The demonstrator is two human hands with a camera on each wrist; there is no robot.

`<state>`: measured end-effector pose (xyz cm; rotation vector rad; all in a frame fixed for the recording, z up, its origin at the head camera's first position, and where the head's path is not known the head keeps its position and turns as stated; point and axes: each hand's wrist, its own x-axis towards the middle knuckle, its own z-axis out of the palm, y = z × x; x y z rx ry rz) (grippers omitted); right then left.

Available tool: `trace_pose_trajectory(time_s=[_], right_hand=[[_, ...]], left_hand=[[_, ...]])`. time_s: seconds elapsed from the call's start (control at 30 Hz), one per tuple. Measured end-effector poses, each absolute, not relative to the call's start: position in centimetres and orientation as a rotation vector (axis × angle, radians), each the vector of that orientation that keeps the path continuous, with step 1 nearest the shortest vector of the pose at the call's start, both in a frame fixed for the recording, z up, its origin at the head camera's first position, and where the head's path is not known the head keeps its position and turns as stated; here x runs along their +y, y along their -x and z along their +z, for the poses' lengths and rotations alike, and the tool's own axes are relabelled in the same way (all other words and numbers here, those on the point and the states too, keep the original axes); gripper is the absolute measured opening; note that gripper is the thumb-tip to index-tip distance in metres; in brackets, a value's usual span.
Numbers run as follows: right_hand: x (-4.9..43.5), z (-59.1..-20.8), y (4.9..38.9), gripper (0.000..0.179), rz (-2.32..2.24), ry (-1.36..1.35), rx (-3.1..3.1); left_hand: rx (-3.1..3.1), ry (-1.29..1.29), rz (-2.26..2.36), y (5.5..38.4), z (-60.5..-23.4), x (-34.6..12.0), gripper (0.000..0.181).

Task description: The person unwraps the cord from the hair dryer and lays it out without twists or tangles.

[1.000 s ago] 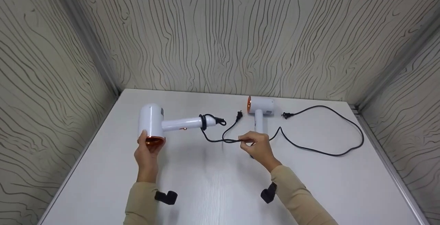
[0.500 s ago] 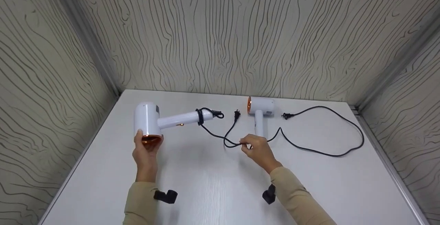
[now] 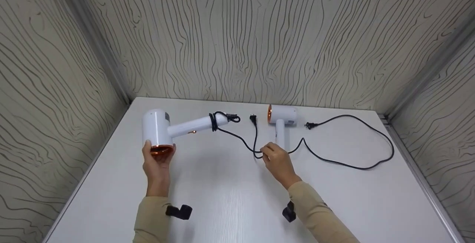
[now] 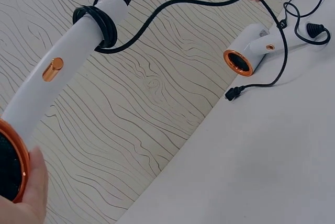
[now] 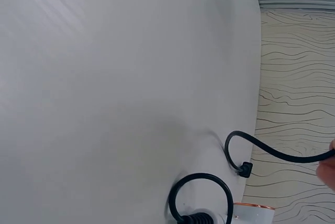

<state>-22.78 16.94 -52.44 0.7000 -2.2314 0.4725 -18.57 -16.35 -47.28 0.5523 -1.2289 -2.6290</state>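
My left hand (image 3: 157, 172) holds a white hair dryer (image 3: 156, 126) by its barrel, at the orange-rimmed end, above the table. The dryer's handle points right and slightly up. A black cord (image 4: 178, 1) is wound in several turns round the handle's lower end, as the left wrist view shows. My right hand (image 3: 279, 163) pinches this cord between thumb and fingertips, partway along it. Its free end hangs from the pinch, with the plug (image 3: 253, 118) near the table. In the right wrist view only the fingertips (image 5: 327, 172) show at the right edge.
A second white hair dryer (image 3: 282, 114) lies at the back of the white table (image 3: 222, 198), behind my right hand. Its black cord (image 3: 391, 148) loops out to the right, ending in a plug (image 3: 311, 125). Wood-patterned panels (image 3: 237, 39) enclose the back and sides.
The held dryer has shifted slightly left, its handle end tilting upward. The cord between my hands has straightened, and the hanging plug end has shifted slightly left and toward the back.
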Motion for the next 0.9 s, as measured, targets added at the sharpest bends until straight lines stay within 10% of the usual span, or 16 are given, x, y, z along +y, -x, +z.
trace_pose_trajectory(time_s=[0.9], right_hand=[[15.9,-56.6,22.6,0.012,0.524,-0.659,-2.477]], left_hand=[[-1.117,-0.485,-2.695,18.6,-46.8,-15.5,0.057]])
